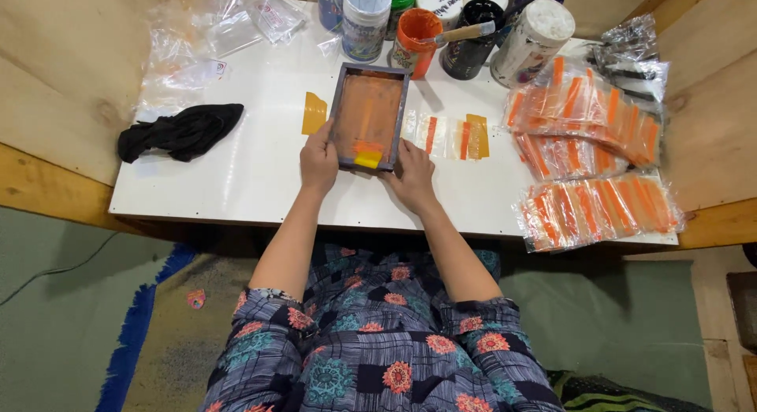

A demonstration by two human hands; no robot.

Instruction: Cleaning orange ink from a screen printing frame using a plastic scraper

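Both hands on the printing screen frame at the white table's middle: left hand clasps its near-left corner, right hand presses fingers flat beside the near-right corner, orange-printed clear bags just right

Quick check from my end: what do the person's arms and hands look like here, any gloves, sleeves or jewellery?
Both hands are bare: no gloves on the left hand or the right hand, and no rings, watch or bracelets that I can make out. The forearms are uncovered up to short sleeves of a dark blue-grey checked fabric printed with red-orange and teal flowers, matching the rest of the garment. The fingers show no visible paint stains at this size.
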